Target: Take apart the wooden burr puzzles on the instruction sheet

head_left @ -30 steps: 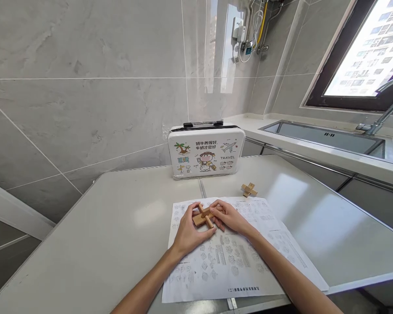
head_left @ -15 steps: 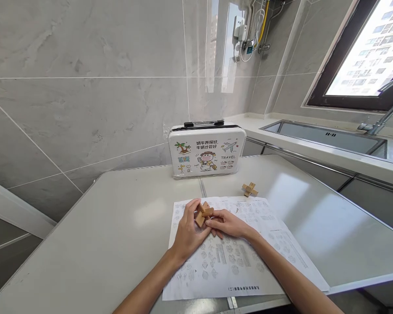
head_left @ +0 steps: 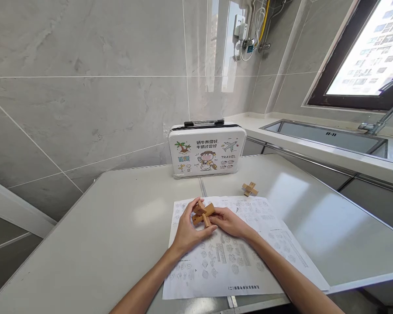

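Plainly, the case behind the handheld wooden blocks reads "TRAVEL".

The puzzle is between the hands, above the sheet on the table, before the case

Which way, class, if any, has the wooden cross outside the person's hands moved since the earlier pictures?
No. The wooden cross lies in the same spot relative to the white case's lower right corner, shifted in no direction.
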`<action>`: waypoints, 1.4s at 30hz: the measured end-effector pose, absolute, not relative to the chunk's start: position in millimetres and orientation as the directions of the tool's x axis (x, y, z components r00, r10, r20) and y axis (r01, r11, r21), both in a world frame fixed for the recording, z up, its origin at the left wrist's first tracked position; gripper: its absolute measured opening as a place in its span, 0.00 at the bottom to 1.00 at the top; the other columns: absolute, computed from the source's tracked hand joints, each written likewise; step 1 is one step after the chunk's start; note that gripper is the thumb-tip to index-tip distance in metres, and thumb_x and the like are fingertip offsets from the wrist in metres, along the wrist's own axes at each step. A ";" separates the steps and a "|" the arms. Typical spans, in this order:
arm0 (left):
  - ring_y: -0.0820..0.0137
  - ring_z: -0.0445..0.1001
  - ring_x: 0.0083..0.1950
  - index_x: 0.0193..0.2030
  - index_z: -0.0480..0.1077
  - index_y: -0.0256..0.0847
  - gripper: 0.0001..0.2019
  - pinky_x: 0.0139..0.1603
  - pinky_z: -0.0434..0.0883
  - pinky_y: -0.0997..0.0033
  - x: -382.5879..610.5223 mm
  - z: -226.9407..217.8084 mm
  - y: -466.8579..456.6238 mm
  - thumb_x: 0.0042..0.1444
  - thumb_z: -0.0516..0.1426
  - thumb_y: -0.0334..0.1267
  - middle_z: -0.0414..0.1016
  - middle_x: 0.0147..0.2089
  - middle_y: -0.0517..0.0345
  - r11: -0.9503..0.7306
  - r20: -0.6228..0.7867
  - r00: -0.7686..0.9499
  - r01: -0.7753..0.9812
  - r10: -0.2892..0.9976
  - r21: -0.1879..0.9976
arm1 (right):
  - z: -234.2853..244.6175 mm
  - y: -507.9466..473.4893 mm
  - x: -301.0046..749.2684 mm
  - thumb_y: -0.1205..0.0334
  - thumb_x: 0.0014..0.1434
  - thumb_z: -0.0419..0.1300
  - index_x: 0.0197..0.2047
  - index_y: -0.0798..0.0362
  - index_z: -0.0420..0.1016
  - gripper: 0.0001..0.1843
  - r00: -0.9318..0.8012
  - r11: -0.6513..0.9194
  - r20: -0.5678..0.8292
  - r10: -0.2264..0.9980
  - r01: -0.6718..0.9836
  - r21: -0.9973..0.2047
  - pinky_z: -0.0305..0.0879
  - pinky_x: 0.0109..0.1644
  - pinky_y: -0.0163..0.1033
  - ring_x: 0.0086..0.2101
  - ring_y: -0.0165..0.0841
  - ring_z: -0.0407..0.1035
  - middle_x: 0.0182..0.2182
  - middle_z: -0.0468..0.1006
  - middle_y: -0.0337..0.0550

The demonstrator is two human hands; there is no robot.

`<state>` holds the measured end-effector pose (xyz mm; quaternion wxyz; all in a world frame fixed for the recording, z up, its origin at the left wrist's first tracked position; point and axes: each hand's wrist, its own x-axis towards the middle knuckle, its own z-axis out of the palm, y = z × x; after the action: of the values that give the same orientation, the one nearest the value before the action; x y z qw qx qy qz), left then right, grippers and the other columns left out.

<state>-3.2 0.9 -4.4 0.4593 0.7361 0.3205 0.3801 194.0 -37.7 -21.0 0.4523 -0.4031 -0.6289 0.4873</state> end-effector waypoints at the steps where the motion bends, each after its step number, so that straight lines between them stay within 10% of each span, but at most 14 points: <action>1: 0.52 0.72 0.66 0.69 0.62 0.52 0.43 0.66 0.71 0.48 -3.4 -3.5 0.5 0.48 0.74 0.43 0.68 0.69 0.48 -0.390 0.279 0.502 0.131 0.819 0.911 | -21.1 -37.8 193.5 0.50 0.69 0.60 0.50 0.50 0.82 0.16 -0.260 0.202 0.179 0.949 0.068 -0.977 0.71 0.56 0.48 0.50 0.45 0.76 0.46 0.83 0.46; 10: 0.58 0.76 0.58 0.68 0.63 0.54 0.41 0.58 0.78 0.55 -3.2 0.0 -2.9 0.48 0.74 0.43 0.68 0.68 0.51 -0.419 0.309 0.493 0.127 0.813 0.899 | -26.2 -38.5 191.0 0.57 0.69 0.60 0.46 0.51 0.81 0.10 -0.134 0.243 0.221 0.966 0.179 -0.953 0.71 0.42 0.40 0.35 0.37 0.75 0.35 0.83 0.41; 16: 0.54 0.74 0.63 0.69 0.62 0.51 0.42 0.63 0.74 0.50 -2.8 1.5 -2.7 0.49 0.74 0.42 0.68 0.68 0.47 -0.306 0.244 0.506 0.042 0.828 0.951 | -23.6 -40.0 189.6 0.51 0.68 0.64 0.50 0.51 0.80 0.14 -0.225 0.184 0.189 0.956 -0.046 -0.982 0.73 0.52 0.45 0.47 0.43 0.77 0.46 0.83 0.46; 22: 0.55 0.70 0.68 0.71 0.53 0.56 0.42 0.66 0.71 0.51 -2.1 3.3 -9.0 0.54 0.69 0.39 0.65 0.69 0.49 -0.271 0.230 0.511 0.006 0.828 0.962 | -24.4 -40.7 183.4 0.47 0.66 0.66 0.52 0.51 0.79 0.18 -0.242 0.127 0.163 0.957 -0.158 -0.979 0.77 0.42 0.43 0.39 0.39 0.79 0.45 0.83 0.46; 42: 0.60 0.76 0.58 0.66 0.62 0.48 0.36 0.63 0.74 0.57 -1.9 9.1 -5.0 0.50 0.67 0.34 0.72 0.58 0.52 -0.228 0.205 0.536 -0.024 0.819 0.973 | -28.6 -43.2 179.0 0.39 0.64 0.64 0.41 0.52 0.77 0.22 -0.225 0.114 0.115 0.968 -0.017 -0.993 0.71 0.27 0.38 0.20 0.33 0.72 0.21 0.76 0.36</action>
<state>-1.9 -5.0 9.1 0.5490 0.6831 0.2911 0.3837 179.0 -43.2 -28.6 0.4690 -0.4094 -0.5805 0.5248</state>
